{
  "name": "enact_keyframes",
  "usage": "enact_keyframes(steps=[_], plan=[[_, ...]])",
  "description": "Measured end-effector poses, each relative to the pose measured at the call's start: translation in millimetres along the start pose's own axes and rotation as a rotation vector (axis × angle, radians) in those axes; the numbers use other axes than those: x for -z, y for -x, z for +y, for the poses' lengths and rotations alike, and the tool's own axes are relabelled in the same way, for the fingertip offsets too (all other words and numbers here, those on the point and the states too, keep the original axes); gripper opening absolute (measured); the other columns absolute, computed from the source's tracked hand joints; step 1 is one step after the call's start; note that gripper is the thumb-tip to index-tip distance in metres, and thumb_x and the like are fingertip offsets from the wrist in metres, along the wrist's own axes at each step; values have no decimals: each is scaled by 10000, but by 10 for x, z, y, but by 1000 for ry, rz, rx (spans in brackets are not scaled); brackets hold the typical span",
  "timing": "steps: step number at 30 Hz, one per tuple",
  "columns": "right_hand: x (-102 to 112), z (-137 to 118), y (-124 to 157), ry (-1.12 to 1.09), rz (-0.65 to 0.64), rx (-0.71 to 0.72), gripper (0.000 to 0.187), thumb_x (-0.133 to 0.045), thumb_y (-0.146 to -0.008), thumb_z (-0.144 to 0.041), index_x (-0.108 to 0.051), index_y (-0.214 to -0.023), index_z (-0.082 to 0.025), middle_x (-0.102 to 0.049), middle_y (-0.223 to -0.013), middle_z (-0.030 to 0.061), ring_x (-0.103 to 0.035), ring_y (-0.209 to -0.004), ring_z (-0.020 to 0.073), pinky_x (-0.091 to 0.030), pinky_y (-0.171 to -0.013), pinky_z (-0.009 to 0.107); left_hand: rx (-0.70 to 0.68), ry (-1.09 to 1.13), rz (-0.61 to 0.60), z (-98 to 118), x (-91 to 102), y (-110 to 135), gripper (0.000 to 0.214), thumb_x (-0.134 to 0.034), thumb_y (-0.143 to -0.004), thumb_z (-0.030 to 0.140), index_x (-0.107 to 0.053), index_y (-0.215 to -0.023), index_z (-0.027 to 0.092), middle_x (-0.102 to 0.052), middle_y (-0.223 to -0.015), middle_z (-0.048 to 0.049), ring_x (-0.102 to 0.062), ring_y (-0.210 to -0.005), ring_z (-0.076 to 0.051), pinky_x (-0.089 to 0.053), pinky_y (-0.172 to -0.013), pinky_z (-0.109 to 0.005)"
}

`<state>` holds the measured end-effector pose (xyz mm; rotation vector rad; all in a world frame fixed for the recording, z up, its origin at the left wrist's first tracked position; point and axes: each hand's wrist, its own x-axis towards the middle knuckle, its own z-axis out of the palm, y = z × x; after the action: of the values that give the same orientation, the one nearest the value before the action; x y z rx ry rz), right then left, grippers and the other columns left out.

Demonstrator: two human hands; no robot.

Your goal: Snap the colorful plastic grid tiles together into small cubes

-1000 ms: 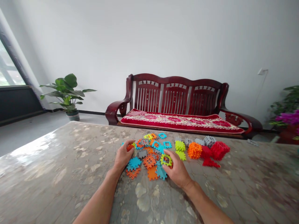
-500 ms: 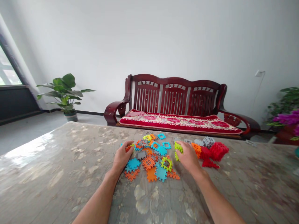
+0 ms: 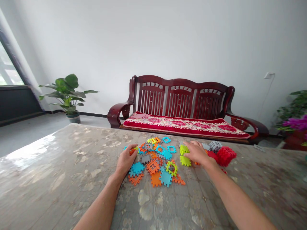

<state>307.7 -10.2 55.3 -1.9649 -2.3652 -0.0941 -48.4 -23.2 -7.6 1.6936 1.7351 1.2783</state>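
Note:
My left hand [image 3: 126, 158] rests on the table at the left edge of a loose heap of notched plastic tiles. Its thumb and index finger are apart, with an orange tile [image 3: 131, 151] showing between them. My right hand [image 3: 198, 152] is stretched out palm down, fingers reaching over and beside two lime-green tiles [image 3: 185, 161], which lie one behind the other. Between the hands spread blue [image 3: 136, 168], orange [image 3: 153, 166] and grey [image 3: 145, 159] tiles, and a green frame-shaped tile [image 3: 171, 168]. Part of an orange piece is hidden under my right hand.
Right of my right hand stand a red cube of joined tiles [image 3: 226, 156] and a grey one [image 3: 215, 146]. A flowered cloth [image 3: 93, 191] covers the table. Behind it stands a dark red wooden bench [image 3: 178, 99]. Potted plants [image 3: 68, 92] flank the room.
My right hand has loosened from the lime-green tile and shifted right with its fingers straightened. The green tiles now show flat. My left hand has stayed in place.

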Motion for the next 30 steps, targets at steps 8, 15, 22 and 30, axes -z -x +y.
enact_keyframes(steps=[8, 15, 22, 30], plan=[[44, 8, -43, -54, 41, -22, 651, -645, -712, -286, -503, -1343, -213, -625, -1216, 99, -482, -1162, 284, -326, -963, 380, -26, 5, 9, -29, -11, -1, 366, -535, -779, 389, -656, -1072, 205, -725, -1051, -46, -661, -981, -219, -487, -916, -329], [148, -27, 187, -112, 76, 66, 582, -624, -704, -274, -561, -1282, -248, -634, -1208, 59, -477, -1132, 263, -330, -943, 356, -22, -5, 12, -36, -14, -6, 367, -543, -775, 394, -660, -1069, 208, -727, -1032, -46, -667, -960, -217, -493, -899, -325], [25, -100, 455, -58, 80, 134, 531, -617, -693, -234, -597, -1223, -265, -660, -1157, 44, -468, -1095, 266, -292, -966, 384, -28, 0, 19, -37, -17, -3, 368, -544, -773, 400, -662, -1066, 212, -729, -1030, -47, -669, -959, -223, -498, -891, -331], [-52, -140, 527, -36, 139, 92, 311, -599, -723, -181, -689, -1013, -253, -691, -1077, 37, -490, -1070, 246, -290, -963, 377, -25, -13, 20, -39, -15, -1, 368, -546, -774, 385, -660, -1082, 218, -730, -1026, -45, -673, -947, -222, -504, -879, -332]])
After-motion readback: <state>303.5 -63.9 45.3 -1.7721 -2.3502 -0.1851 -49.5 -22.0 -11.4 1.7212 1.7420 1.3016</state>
